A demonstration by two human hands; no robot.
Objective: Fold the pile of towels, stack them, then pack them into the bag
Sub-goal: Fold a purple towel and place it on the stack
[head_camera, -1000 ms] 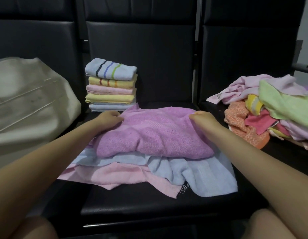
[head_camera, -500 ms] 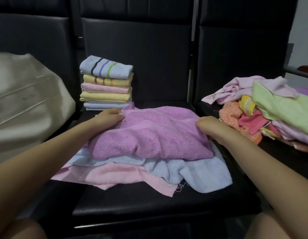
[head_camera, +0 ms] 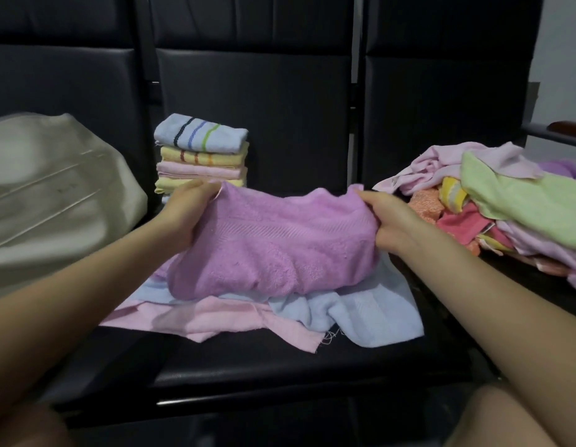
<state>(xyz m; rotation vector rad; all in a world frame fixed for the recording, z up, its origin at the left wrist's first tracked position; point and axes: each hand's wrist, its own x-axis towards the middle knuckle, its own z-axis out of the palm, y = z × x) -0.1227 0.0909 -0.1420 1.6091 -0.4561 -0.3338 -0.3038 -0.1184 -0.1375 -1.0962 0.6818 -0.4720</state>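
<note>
A purple towel [head_camera: 273, 250] is lifted at its far edge over the middle seat. My left hand [head_camera: 186, 211] grips its left end and my right hand [head_camera: 393, 221] grips its right end. Under it lie a light blue towel [head_camera: 370, 311] and a pink towel [head_camera: 215, 321], both spread flat. A stack of several folded towels [head_camera: 201, 156] stands behind my left hand against the seat back. An unfolded pile of towels [head_camera: 512, 204] covers the right seat. The beige bag [head_camera: 54, 195] sits on the left seat.
Three black padded seats [head_camera: 280, 359] stand in a row with tall backs [head_camera: 254, 101]. A wooden armrest [head_camera: 564, 127] shows at the far right. My knees are at the bottom corners of the view.
Both hands have closed on the purple towel's ends and raised its far edge off the seat, and the towel now bunches between them. The view has tilted slightly.
</note>
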